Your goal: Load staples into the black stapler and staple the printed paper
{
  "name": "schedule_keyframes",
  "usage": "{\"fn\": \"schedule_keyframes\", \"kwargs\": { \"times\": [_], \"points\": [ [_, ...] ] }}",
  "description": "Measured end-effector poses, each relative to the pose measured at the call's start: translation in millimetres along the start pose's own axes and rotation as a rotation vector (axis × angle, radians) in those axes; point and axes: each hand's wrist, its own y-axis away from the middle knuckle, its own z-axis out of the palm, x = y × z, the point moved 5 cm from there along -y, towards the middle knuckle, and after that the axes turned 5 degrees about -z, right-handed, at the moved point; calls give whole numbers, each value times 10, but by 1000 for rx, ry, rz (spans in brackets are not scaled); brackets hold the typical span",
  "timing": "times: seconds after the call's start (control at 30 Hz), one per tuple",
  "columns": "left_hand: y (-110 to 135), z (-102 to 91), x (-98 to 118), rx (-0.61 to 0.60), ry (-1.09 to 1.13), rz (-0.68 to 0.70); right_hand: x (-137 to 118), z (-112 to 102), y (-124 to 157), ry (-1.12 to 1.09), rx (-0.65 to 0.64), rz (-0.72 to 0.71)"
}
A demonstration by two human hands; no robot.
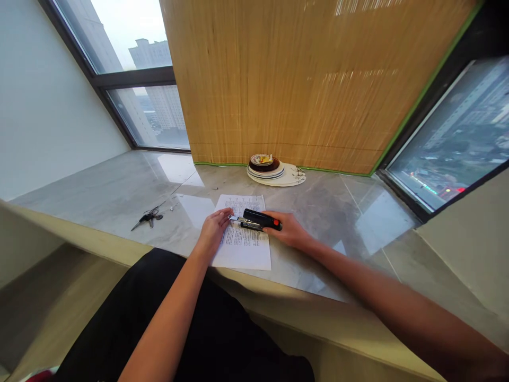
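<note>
Nearest, a knee in black trousers (pixel 155 297) sits on the near side of the printed sheet (pixel 243 255), which lies on the grey surface (pixel 318 207) at its front edge. Over the sheet is a black stapler (pixel 260 219) with a red spot, a silver part jutting from its left end. The right hand (pixel 289 229), at the sheet's right, grips the stapler's rear. The left hand (pixel 213 229), at the sheet's left edge, has its fingertips at the silver tip; I cannot tell whether they pinch it. Keys (pixel 150 216) lie left of the sheet. Beyond it are stacked plates (pixel 265 171), then a bamboo blind (pixel 286 101).
</note>
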Motion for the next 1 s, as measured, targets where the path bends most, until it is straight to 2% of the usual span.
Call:
{"fn": "schedule_keyframes", "kwargs": {
  "times": [0.07, 0.13, 0.2, 0.3, 0.47, 0.53, 0.57, 0.63, 0.7, 0.8, 0.9, 1.0],
  "points": [
    [9, 13, 0, -3, 37, -23, -114, 4, 45, 100, 93, -126],
    [28, 39, 3, -17, 75, -72, -258, -11, 111, 238, 195, -320],
    [65, 86, 9, -60, 109, -150, -388, -7, 183, 381, 227, -494],
    [144, 170, 31, -147, 150, -261, -514, 44, 264, 574, 115, -648],
    [204, 227, 34, -199, 211, -311, -594, 98, 316, 732, -22, -709],
    [187, 207, 18, -183, 227, -307, -593, 93, 290, 678, 18, -680],
    [170, 188, 13, -169, 232, -301, -575, 65, 263, 618, 85, -627],
    [126, 130, 19, -129, 239, -274, -476, -20, 199, 454, 258, -426],
    [71, 50, 49, -71, 245, -216, -322, -66, 147, 276, 352, -187],
    [-6, -78, 109, 27, 245, -99, -166, -5, 83, 112, 253, 23],
    [-41, -150, 158, 83, 229, 16, -128, 34, 38, 77, 136, 77],
    [-7, -125, 206, 57, 190, 95, -87, -53, 4, 107, 81, 107]
  ]
}}
